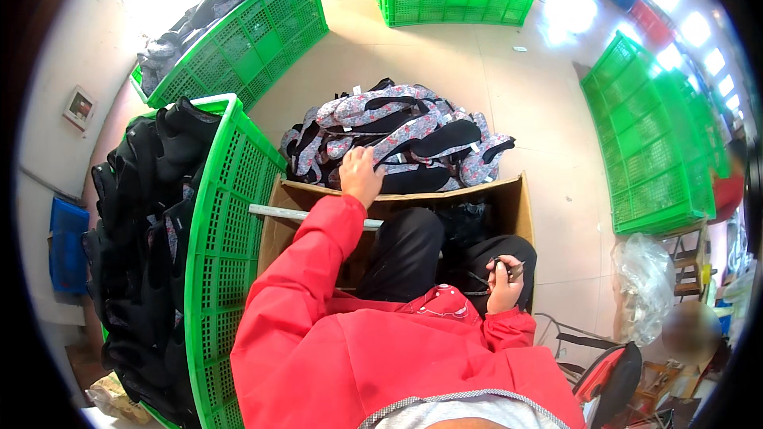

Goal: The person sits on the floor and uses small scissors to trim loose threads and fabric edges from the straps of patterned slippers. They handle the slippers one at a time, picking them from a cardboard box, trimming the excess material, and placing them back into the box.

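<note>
Left of frame: green crate (226,270), black pieces (147,214) heaped inside. Upper centre: left hand (362,177) half curled on near edge of floral-and-black padded pile (421,129); can't tell if gripping. Best pinch singly, avoid dragging neighbours. Lower right of centre: right hand (505,286) closed around small dark tool (498,263); keep it off fabric.

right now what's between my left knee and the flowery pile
The cardboard box's far edge, in the head view; your left hand lies across it at the pile.
</note>
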Action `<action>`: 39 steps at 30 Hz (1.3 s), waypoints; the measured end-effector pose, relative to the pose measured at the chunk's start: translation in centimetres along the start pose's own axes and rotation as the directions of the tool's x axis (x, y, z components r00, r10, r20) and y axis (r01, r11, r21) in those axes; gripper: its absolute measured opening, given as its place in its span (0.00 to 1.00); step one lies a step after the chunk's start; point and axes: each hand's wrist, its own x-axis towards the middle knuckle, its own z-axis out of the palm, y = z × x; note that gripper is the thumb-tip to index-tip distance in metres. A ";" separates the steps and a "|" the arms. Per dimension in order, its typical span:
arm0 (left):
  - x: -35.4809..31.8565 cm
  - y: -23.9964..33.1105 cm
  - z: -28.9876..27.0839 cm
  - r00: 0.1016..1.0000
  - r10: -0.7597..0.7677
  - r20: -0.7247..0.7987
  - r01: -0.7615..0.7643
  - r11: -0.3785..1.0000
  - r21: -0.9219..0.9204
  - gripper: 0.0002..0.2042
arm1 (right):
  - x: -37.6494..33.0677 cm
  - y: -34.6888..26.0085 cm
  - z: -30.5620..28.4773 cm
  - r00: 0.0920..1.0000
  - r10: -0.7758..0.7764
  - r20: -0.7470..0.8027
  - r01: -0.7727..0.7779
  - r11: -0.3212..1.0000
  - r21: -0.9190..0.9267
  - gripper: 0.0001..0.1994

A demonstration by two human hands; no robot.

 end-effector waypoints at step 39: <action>-16.1 8.6 -17.6 0.910 0.088 0.405 0.059 0.940 -0.336 0.14 | 1.7 -6.2 6.8 0.689 -0.061 0.722 0.419 0.847 -0.328 0.15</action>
